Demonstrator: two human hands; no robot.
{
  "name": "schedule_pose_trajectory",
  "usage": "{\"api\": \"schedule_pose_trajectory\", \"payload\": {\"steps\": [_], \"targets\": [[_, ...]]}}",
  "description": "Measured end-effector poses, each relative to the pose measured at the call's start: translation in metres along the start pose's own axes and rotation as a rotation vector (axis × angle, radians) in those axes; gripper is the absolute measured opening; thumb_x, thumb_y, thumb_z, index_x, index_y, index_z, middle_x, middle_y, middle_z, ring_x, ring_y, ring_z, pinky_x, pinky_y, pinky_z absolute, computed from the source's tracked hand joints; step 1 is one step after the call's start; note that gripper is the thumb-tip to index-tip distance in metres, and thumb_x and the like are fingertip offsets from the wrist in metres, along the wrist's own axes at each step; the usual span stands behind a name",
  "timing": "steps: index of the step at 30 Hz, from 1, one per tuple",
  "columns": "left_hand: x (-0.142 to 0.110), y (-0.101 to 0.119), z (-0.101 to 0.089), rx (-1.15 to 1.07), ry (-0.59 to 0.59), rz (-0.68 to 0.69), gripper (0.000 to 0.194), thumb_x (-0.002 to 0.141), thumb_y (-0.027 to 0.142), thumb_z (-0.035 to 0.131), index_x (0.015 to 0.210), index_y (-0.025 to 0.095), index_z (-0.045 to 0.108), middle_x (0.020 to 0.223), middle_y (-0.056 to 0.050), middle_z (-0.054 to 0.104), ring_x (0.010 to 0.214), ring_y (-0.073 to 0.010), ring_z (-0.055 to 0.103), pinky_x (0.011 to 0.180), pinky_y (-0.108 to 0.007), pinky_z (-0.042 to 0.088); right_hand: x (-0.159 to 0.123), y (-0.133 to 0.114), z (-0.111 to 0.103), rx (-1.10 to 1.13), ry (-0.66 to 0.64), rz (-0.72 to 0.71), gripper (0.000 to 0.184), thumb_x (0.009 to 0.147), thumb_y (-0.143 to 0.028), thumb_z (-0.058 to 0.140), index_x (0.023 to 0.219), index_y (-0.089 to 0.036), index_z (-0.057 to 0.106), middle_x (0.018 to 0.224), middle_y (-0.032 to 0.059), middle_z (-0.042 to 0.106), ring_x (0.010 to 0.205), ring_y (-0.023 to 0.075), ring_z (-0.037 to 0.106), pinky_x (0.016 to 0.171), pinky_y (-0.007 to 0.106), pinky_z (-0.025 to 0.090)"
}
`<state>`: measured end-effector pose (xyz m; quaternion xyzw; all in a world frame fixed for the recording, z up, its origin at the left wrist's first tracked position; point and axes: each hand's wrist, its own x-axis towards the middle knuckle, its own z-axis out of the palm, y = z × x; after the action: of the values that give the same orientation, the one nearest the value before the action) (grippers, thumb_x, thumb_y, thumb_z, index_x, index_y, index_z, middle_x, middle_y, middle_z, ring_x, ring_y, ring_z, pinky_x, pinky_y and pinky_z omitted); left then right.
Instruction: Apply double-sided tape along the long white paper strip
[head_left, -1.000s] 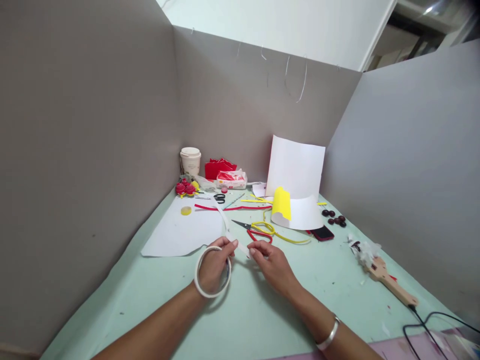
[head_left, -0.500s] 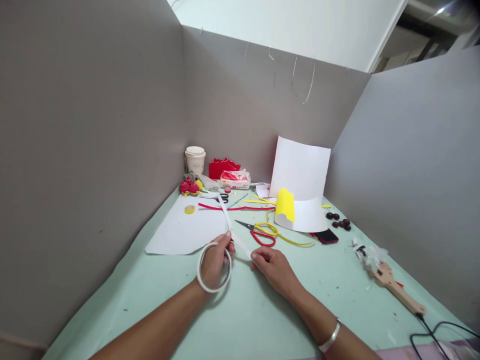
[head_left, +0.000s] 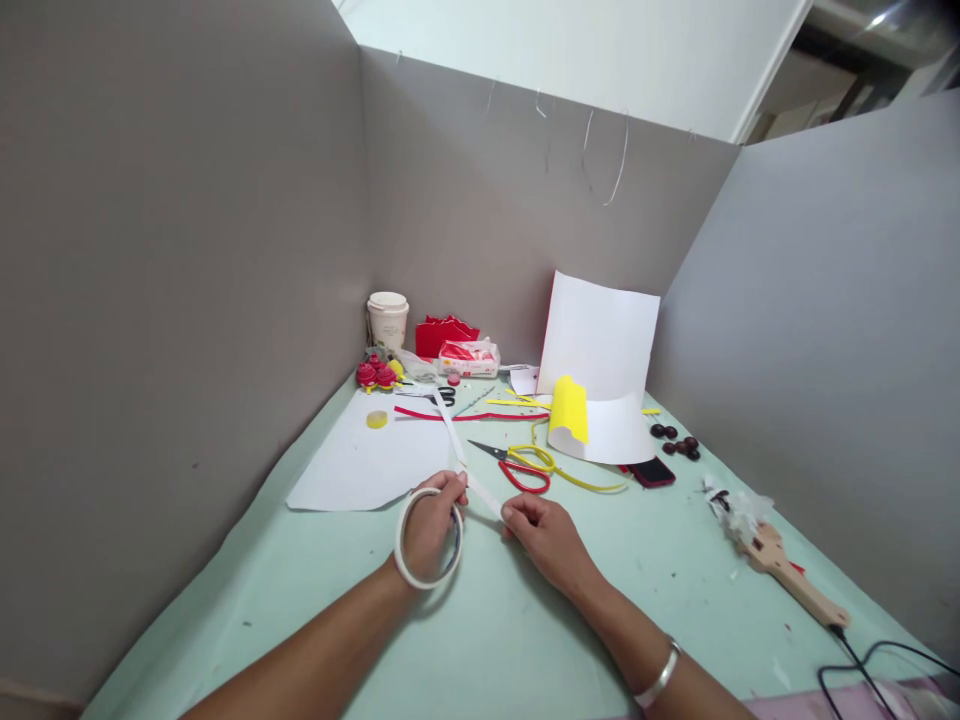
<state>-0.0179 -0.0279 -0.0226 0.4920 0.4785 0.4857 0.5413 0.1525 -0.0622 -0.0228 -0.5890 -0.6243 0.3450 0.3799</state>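
My left hand [head_left: 433, 518] pinches a narrow white strip [head_left: 484, 494] between thumb and fingers. A roll of white tape [head_left: 400, 558] hangs like a ring around that hand. My right hand [head_left: 553, 540] is closed on the strip's near end, and the far end reaches away across the table. Whether the strip is paper or tape I cannot tell. Just beyond the hands lie scissors [head_left: 491, 451] with one red and one yellow handle loop. A white sheet [head_left: 352, 465] lies flat to the left of them.
Behind are a red strip [head_left: 487, 416], a yellow tape roll [head_left: 376, 420], black scissors [head_left: 445, 397], red flower-like pieces [head_left: 384, 375] and a lidded cup [head_left: 388, 320]. A yellow curled sheet [head_left: 569, 412] rests against white card [head_left: 600, 335]. At right are a phone [head_left: 652, 472] and a corded glue gun [head_left: 802, 590].
Almost nothing differs. Both hands keep their grip on the white strip, and the left hand sits a few pixels lower. The whole view has shifted very slightly.
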Motion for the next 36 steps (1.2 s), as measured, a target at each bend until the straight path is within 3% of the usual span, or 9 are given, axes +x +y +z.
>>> {"api": "schedule_pose_trajectory", "payload": {"steps": [4, 7, 10, 15, 22, 32, 36], "targets": [[-0.006, 0.004, 0.005, 0.020, 0.005, 0.040, 0.036, 0.079, 0.048, 0.058, 0.060, 0.020, 0.048, 0.045, 0.008, 0.037, 0.042, -0.0091, 0.034, 0.046, -0.023, 0.026, -0.003, -0.004, -0.001, -0.017, 0.022, -0.037, 0.023, 0.084, -0.036, 0.054, 0.091, -0.020, 0.069, 0.069, -0.0001, 0.067, 0.062, 0.0159, 0.057, 0.059, 0.025, 0.042], [-0.014, 0.008, 0.010, 0.030, -0.009, 0.086, 0.033, 0.078, 0.045, 0.060, 0.060, 0.020, 0.049, 0.049, 0.007, 0.040, 0.046, -0.0097, 0.036, 0.050, -0.024, 0.030, -0.007, -0.009, 0.000, -0.030, 0.058, -0.155, 0.023, 0.084, -0.035, 0.056, 0.096, -0.021, 0.069, 0.084, 0.0019, 0.070, 0.074, 0.0171, 0.061, 0.069, 0.026, 0.046], [-0.020, 0.011, 0.012, 0.059, -0.060, 0.138, 0.030, 0.079, 0.041, 0.060, 0.060, 0.020, 0.050, 0.052, 0.007, 0.042, 0.050, -0.0102, 0.036, 0.052, -0.024, 0.030, -0.009, -0.010, 0.002, -0.013, 0.097, -0.218, 0.021, 0.086, -0.033, 0.054, 0.090, -0.020, 0.070, 0.087, 0.0025, 0.070, 0.080, 0.0176, 0.061, 0.073, 0.026, 0.046], [-0.023, 0.012, 0.013, 0.083, -0.136, 0.119, 0.029, 0.084, 0.040, 0.054, 0.063, 0.020, 0.051, 0.051, 0.007, 0.040, 0.048, -0.0099, 0.032, 0.050, -0.024, 0.027, -0.008, -0.008, 0.005, 0.012, 0.129, -0.171, 0.022, 0.088, -0.032, 0.053, 0.080, -0.019, 0.069, 0.077, 0.0012, 0.068, 0.073, 0.0161, 0.059, 0.067, 0.024, 0.044], [-0.019, 0.007, 0.014, 0.112, -0.086, 0.144, 0.026, 0.075, 0.040, 0.065, 0.065, 0.019, 0.055, 0.058, 0.006, 0.049, 0.055, -0.0110, 0.041, 0.054, -0.024, 0.031, -0.009, -0.005, 0.008, -0.026, 0.153, -0.229, 0.022, 0.088, -0.033, 0.053, 0.082, -0.020, 0.069, 0.079, 0.0020, 0.069, 0.075, 0.0166, 0.061, 0.069, 0.024, 0.044], [-0.015, 0.000, 0.012, 0.055, -0.147, 0.092, 0.016, 0.077, 0.033, 0.058, 0.073, 0.019, 0.058, 0.057, 0.007, 0.044, 0.050, -0.0093, 0.035, 0.049, -0.023, 0.027, -0.007, -0.003, 0.006, -0.048, 0.194, -0.195, 0.019, 0.087, -0.030, 0.054, 0.079, -0.020, 0.068, 0.076, 0.0012, 0.068, 0.073, 0.0165, 0.059, 0.067, 0.025, 0.043], [-0.014, -0.001, 0.012, 0.106, -0.119, 0.058, 0.018, 0.077, 0.036, 0.059, 0.073, 0.018, 0.059, 0.056, 0.006, 0.045, 0.049, -0.0095, 0.034, 0.049, -0.023, 0.027, -0.006, 0.001, 0.006, -0.105, 0.242, -0.277, 0.018, 0.087, -0.027, 0.053, 0.081, -0.020, 0.068, 0.078, 0.0023, 0.068, 0.075, 0.0176, 0.059, 0.071, 0.027, 0.044]]}}
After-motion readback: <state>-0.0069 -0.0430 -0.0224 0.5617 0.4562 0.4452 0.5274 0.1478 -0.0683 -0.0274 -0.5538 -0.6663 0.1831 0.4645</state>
